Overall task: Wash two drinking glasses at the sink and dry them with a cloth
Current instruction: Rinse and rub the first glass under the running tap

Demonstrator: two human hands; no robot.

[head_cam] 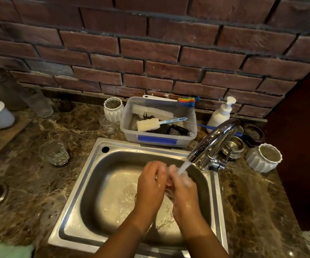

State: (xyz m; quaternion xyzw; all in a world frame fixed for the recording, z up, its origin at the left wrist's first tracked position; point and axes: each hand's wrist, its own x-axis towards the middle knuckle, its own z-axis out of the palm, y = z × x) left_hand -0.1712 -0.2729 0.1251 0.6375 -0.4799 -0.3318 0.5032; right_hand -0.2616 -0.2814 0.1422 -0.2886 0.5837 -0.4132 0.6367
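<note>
sink [141,148] set in a brown marble counter [39,192]; brick wall behind. clock positions are taken from the basin centre.

- tap [215,138] at 2 o'clock, spout turned over the basin. water stream [184,165] is running and lands on the hands.
- left hand [150,185] and right hand [183,187] are together over the basin, toward its 2 o'clock side, both wet.
- held glass [169,190]: clear, only a sliver shows between the two palms, above the pooled water at the drain.
- grip, left: fingers curled over and wrapped round the held glass.
- grip, right: palm set against the glass from the other side. the fingers are blurred under the stream, so i cannot tell whether they clasp it.
- second glass [54,152]: clear, faceted, upright on the counter at 10 o'clock, well apart from the sink rim, untouched.
- cloth [7,249]: pale green, on the counter edge at 8 o'clock, partly cut by the frame.
- plastic tub [130,131] at 12 o'clock, just behind the rim, holding a bristle brush [152,111] and a sponge brush [148,124].
- pump bottle [220,114], white, at 1 o'clock, behind the tap.
</note>
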